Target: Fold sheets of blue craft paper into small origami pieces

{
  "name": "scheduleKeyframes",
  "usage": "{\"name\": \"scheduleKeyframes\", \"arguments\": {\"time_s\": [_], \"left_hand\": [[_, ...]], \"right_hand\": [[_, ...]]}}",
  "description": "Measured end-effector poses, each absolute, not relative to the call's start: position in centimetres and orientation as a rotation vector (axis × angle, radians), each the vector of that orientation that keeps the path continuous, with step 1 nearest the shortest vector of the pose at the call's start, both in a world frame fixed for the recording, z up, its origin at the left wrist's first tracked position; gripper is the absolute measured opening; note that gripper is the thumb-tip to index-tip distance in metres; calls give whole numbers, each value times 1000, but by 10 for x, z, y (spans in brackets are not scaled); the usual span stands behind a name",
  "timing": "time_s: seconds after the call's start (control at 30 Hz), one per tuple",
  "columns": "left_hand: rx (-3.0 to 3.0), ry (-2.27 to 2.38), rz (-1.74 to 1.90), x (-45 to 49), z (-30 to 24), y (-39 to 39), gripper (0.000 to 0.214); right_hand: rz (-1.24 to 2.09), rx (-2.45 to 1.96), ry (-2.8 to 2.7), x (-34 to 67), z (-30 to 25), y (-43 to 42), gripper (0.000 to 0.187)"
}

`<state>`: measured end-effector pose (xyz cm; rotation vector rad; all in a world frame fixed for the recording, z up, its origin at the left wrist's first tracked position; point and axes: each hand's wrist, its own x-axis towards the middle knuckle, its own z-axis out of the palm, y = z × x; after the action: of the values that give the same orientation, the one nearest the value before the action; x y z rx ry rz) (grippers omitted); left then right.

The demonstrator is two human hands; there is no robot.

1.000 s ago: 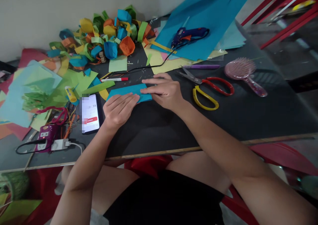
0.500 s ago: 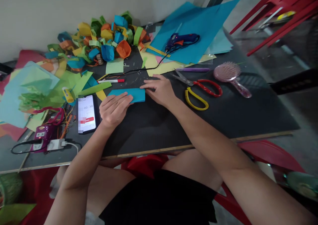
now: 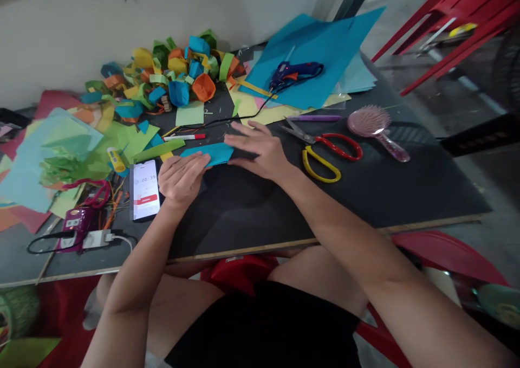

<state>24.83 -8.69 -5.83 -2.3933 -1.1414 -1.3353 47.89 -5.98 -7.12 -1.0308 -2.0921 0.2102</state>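
A folded blue paper piece (image 3: pixel 213 152) lies on the black table (image 3: pixel 365 194) in front of me. My left hand (image 3: pixel 181 177) curls its fingers over the paper's near left edge and grips it. My right hand (image 3: pixel 258 150) lies flat with fingers stretched out, its fingertips resting by the paper's right end. A phone (image 3: pixel 145 188) showing a timer lies just left of my left hand. A red marker (image 3: pixel 184 137) lies just beyond the paper.
Red and yellow scissors (image 3: pixel 329 154), a pink hairbrush (image 3: pixel 376 127) and a purple pen (image 3: pixel 314 118) lie to the right. A blue glue gun (image 3: pixel 292 71) rests on large blue sheets (image 3: pixel 325 48). Folded paper shapes (image 3: pixel 174 72) and loose sheets crowd the left.
My left hand has curled and lifted the near edge of the blue paper. My right hand has flattened with fingers stretched toward the left. The timer has advanced a second.
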Motion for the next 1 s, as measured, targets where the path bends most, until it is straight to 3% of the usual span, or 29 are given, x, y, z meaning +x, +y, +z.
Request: {"name": "scheduleKeyframes", "arguments": {"time_s": [0.2,0.4,0.53,0.8,1.0], "left_hand": [[-2421,-998,-1212,252,-54,-92,14],[-2375,-705,-1246,255,-48,-92,27],[-2395,-696,-1186,254,-49,-91,25],[-2565,-1004,-1096,243,-59,-85,20],[-2231,-1616,-1293,231,-67,-75,50]], "right_hand": [[121,-1019,-1938,470,-69,-76,21],[61,-896,-1916,472,-69,-71,17],[70,-797,-1959,471,-66,-75,12],[160,-790,-1894,470,-65,-76,12],[403,-887,-1570,469,-61,-75,10]]}}
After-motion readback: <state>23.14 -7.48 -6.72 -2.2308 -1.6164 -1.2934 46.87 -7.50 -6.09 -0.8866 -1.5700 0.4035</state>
